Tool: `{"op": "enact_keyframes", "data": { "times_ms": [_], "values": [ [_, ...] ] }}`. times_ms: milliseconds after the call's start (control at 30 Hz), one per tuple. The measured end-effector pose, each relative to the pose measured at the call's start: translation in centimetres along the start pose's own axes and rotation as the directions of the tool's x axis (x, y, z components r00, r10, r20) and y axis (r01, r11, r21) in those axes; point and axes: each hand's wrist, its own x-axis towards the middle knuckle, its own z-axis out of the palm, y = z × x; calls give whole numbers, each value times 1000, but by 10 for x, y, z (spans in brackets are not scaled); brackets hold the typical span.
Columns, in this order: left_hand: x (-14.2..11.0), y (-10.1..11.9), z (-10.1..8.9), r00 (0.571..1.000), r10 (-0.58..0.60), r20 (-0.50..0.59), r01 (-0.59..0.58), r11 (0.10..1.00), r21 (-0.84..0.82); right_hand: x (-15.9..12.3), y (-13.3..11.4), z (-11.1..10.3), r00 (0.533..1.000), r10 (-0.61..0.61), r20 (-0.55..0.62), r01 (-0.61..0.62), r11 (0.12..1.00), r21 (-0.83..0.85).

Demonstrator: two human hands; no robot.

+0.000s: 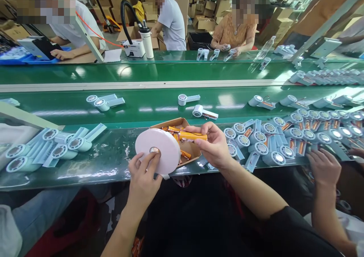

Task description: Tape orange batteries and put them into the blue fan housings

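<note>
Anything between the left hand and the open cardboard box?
Yes, the white roll: the left hand has its fingers on the roll's face, and the roll hides the left part of the cardboard box in this view. The right hand holds an orange pack.

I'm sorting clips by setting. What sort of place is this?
Most likely a factory assembly line: a long green conveyor belt, many matching pale-blue plastic parts, and cardboard boxes piled behind.

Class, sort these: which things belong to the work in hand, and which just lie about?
In the work:
white roll, left hand on it
orange piece in right hand
cardboard box of orange pieces

Apparently just lying about:
white tumbler
clear bottle
</note>
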Motion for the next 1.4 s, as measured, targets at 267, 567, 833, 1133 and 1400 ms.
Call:
{"op": "enact_keyframes", "data": {
  "times_ms": [267, 567, 833, 1133, 1400],
  "values": [
    [8, 15, -5, 999, 37, -11, -37, 999, -19, -22, 25, 11, 914, -394, -100, 370, 908, -197],
    [11, 20, -4, 998, 68, 6, -67, 997, -43, -24, 35, 10, 810, -539, -232, 474, 834, -281],
    [9, 18, -6, 998, 54, 45, -52, 998, -35, -30, 34, -2, 954, -301, -5, 289, 919, -268],
    [25, -11, -22, 960, 238, 148, -249, 967, 61, -2, 3, -43, 923, 346, 167, -282, 906, -315],
    [40, 24, -3, 989, 146, -19, -143, 983, 113, -3, 46, -5, 932, 28, -361, -19, 999, 27]
  ]
}}
